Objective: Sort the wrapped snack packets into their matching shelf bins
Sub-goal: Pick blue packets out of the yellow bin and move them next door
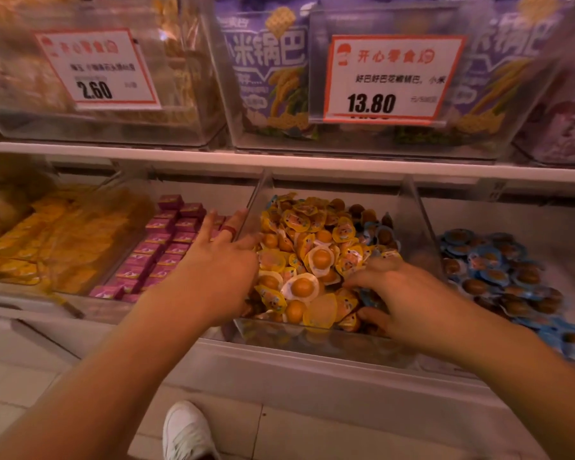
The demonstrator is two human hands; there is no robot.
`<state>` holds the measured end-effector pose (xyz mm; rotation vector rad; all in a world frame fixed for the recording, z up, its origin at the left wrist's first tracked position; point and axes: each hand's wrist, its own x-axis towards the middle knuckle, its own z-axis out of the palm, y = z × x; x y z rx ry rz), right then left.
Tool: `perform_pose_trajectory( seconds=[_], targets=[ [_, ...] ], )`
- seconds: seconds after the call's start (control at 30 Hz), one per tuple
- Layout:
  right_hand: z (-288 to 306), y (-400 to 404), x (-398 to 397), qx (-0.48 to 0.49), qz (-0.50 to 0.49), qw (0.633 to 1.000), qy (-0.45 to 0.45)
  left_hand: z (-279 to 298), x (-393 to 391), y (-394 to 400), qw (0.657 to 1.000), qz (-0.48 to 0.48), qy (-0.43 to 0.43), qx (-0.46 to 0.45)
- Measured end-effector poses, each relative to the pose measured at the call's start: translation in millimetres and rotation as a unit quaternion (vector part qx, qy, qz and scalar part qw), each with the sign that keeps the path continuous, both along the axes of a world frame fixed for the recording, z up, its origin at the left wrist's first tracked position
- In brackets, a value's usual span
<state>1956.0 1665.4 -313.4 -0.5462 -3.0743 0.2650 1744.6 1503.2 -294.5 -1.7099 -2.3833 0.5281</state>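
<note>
hands: 2 | left hand (226,260) fingers spread | right hand (402,290) fingers curled into yellow packets (312,257) | price tags: 2 (392,78)

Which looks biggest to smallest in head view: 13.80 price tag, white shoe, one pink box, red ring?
1. 13.80 price tag
2. white shoe, partly cut off, so its rank against the tag is unsure
3. pink box
4. red ring

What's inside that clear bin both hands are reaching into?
The clear bin holds yellow-wrapped packets and some blue-wrapped packets on its right side. The right hand covers more; deeper layers are hidden.
</note>
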Motion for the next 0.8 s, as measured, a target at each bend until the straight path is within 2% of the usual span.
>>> perform_pose_trajectory(
  seconds=[0.17,0.27,0.47,0.57,0.67,0.8],
  targets=[
    [0,0,0,-0.015,0.004,0.999,0.035,-7,1,-4,0.995,0.036,-0.062,0.076],
    [3,-1,1,-0.023,0.005,0.998,0.066,-11,8,-3,0.99,0.045,-0.054,0.125],
    [5,-4,3,-0.04,-0.004,0.994,0.098,-1,-12,-6,0.973,-0.036,-0.095,0.205],
    [5,-5,2,-0.037,-0.006,0.994,0.1,0,-17,-11,0.974,-0.035,-0.103,0.201],
    [6,-7,1,-0.037,-0.006,0.992,0.119,-1,-20,-14,0.975,-0.053,-0.071,0.204],
    [5,-7,1,-0.035,-0.009,0.992,0.124,-1,-24,-20,0.985,-0.044,-0.057,0.16]
  ],
)
